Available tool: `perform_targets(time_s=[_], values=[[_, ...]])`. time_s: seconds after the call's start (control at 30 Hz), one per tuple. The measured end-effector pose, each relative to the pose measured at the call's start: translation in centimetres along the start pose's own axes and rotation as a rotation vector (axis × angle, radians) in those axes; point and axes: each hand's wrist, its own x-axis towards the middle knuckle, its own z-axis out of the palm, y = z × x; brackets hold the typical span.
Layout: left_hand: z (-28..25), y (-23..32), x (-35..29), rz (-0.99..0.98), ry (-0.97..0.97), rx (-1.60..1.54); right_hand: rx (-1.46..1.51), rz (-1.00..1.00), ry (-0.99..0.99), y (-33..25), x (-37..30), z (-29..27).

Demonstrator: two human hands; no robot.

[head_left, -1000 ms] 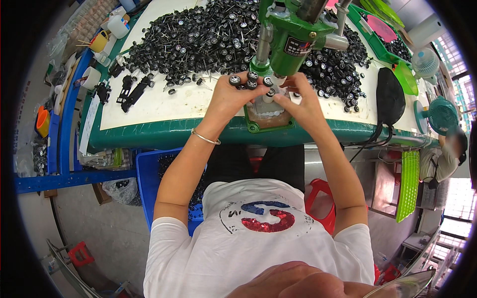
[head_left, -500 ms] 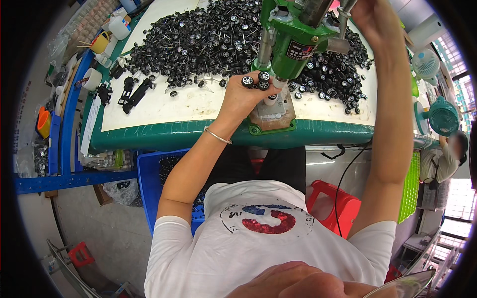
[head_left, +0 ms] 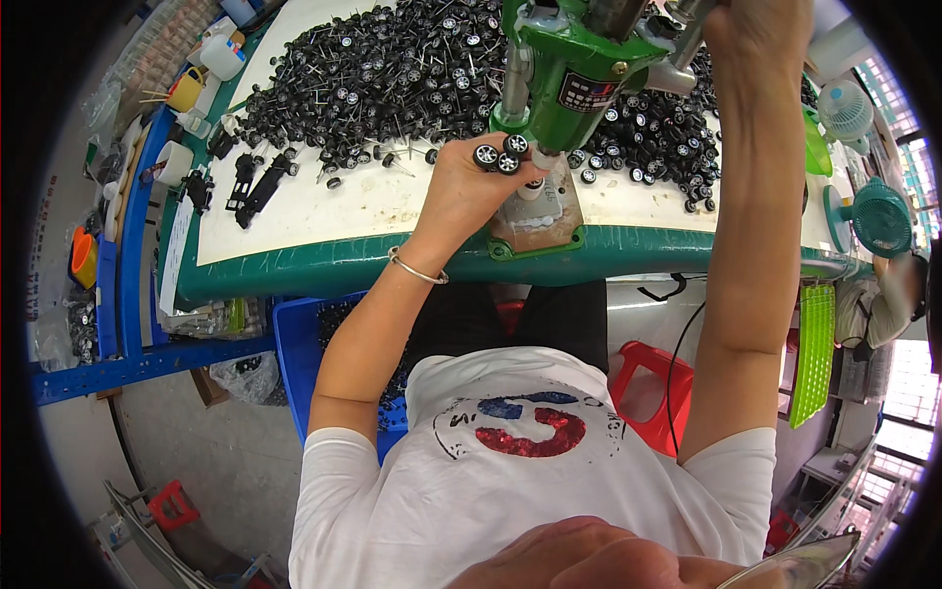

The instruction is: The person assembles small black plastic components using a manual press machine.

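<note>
My left hand (head_left: 465, 188) is closed on several small black toy wheels (head_left: 508, 162) with silver spokes, some on axles. It holds them under the tip of a green hand press (head_left: 579, 88). Between the press tip and its base plate (head_left: 538, 236), a wheel rests on a small white holder (head_left: 531, 189), partly hidden by my fingers. My right hand (head_left: 754, 44) is raised at the upper right, its fingers wrapped round the end of the press lever (head_left: 690, 44), which the hand and the frame edge partly hide.
A big heap of wheels and axles (head_left: 383, 88) covers the table behind the press; loose wheels (head_left: 677, 167) lie to its right. Black toy chassis (head_left: 260, 196) lie at left. Below are a blue crate (head_left: 294, 363) and a red stool (head_left: 657, 388). A person (head_left: 883, 304) is at far right.
The view has shifted slightly. My right hand has moved a little outward and up at the lever and shows less blur. My left hand stays beside the press tip with the wheels.
</note>
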Motion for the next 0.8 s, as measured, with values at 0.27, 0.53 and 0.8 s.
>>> perform_targets(time_s=[0.27, 0.53, 0.8], values=[[-0.1, -0.5, 0.2, 0.018, 0.005, 0.071, 0.045, -0.29, 0.003, 0.3, -1.6, -1.2], [-0.1, -1.1, -0.2, 0.02, 0.001, 0.113, 0.268, -0.337, -0.353, 1.6, -0.7, -5.9], [0.6, -1.7, -0.4, 0.065, 0.073, -0.068, 0.161, -0.38, 0.01, 0.5, -3.7, -3.0]])
